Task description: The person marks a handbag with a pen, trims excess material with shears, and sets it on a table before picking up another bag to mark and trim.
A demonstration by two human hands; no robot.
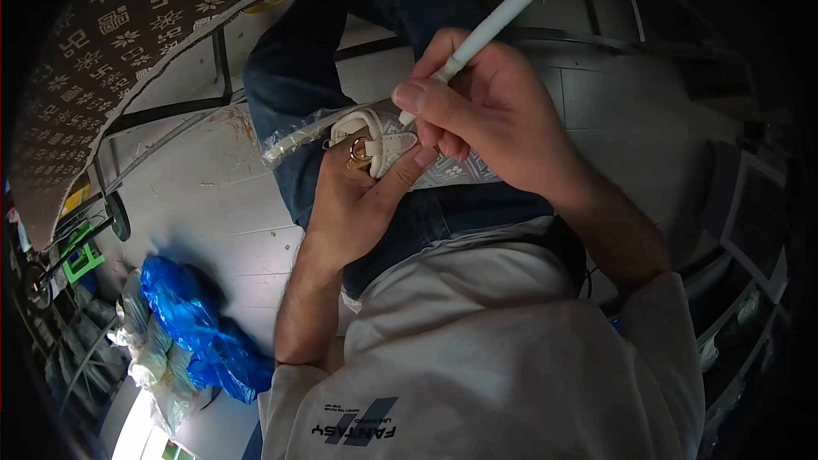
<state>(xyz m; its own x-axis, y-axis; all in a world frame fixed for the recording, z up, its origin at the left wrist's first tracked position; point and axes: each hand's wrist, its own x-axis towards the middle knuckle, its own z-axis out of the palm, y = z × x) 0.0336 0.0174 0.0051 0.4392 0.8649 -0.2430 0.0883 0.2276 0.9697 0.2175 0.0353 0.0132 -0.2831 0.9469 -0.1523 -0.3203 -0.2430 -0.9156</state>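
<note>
**Head view: both hands closed, bag and pen held over the lap**

Position. The person sits with the bag (388, 143) held above the jeans (290, 68), close to the body. Only part of it shows: a cream trim, a gold ring (360, 153) and a grey patterned panel (460, 172) that runs under the right hand. Clear wrap (298, 136) trails off its left end.

Left hand (345, 204). It is closed on the bag from below, with the thumb laid across the cream trim just beside the ring. The fingers are hidden behind the bag.

Right hand (498, 111). It is closed on a white pen (490, 25) in a writing grip, thumb and forefinger low on the barrel. The tip is at the cream trim, touching or very nearly so. The contact itself is too small to confirm.

Handling, as a judgement. The bag looks light and soft, and its trim should flex under pressure. It wants support from behind, directly opposite the tip, which the left hand supplies. The wrap looks slippery and is a poor place to grip. The trim beside the ring is firmer. Pale trim would mark easily. The pen is light and stiff, and is best held low for control.

Surroundings. A white shirt (477, 332) fills the lower frame. A blue sack (200, 324) lies on the pale floor (213, 196) to the left. A brown patterned cloth (128, 25) hangs across the upper left.
</note>
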